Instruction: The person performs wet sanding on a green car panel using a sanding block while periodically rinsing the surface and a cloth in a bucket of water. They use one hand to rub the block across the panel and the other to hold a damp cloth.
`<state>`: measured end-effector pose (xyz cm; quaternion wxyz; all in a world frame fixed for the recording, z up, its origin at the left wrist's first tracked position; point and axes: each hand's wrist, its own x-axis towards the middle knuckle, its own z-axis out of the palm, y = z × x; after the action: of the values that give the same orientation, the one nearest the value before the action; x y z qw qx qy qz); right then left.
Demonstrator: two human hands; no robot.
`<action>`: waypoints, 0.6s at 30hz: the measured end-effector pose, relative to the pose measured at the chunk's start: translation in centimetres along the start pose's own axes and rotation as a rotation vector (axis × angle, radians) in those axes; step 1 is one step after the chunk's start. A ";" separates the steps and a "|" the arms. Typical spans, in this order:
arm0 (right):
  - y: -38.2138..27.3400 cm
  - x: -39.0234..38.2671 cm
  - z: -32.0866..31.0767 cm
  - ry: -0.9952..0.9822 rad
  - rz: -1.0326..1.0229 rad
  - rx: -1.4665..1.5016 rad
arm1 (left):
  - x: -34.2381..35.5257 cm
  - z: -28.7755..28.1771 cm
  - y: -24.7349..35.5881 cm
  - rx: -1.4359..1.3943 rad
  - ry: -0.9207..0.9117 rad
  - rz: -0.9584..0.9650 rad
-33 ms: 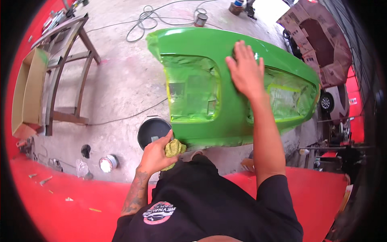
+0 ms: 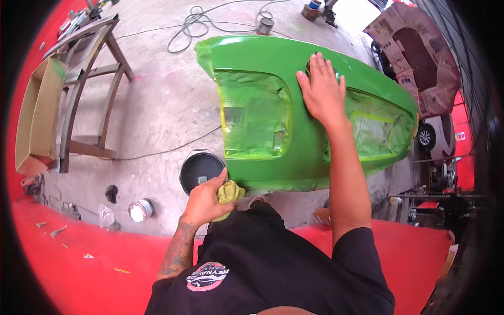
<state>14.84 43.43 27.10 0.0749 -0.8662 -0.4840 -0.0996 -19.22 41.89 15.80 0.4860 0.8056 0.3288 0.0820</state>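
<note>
On one green panel [image 2: 307,149], right grip [image 2: 324,97] spread apart; left grip [image 2: 205,201] clamps one cloth [image 2: 230,193].

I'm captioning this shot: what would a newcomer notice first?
The glossy green car panel with two masked openings dominates the upper centre. The right hand is spread over it, while at its lower left corner the left hand holds a crumpled yellow-green cloth. An open dark bucket stands just beyond that hand.

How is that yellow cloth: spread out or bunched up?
Bunched up: the yellow cloth shows as a crumpled wad in the left hand.
</note>
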 end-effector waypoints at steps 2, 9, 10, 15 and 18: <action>-4.5 0.7 1.2 0.003 -0.120 -0.020 | 0.0 0.7 -0.9 0.009 0.030 0.076; -15.8 4.3 4.7 0.019 -0.497 0.062 | 0.1 -0.3 -0.3 -0.021 -0.037 0.025; -15.2 5.4 3.9 -0.057 -0.401 0.088 | -0.2 -0.3 0.0 -0.028 -0.038 0.004; -13.8 4.9 4.4 0.037 -0.368 0.005 | -0.2 0.8 0.3 -0.062 -0.017 -0.005; -14.1 4.2 4.2 -0.006 -0.484 -0.001 | -0.1 1.2 -0.3 -0.081 -0.005 -0.015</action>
<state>5.42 55.18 24.58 0.0469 -0.7252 -0.6778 -0.1121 -18.86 41.04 14.91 0.5195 0.7831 0.3298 0.0897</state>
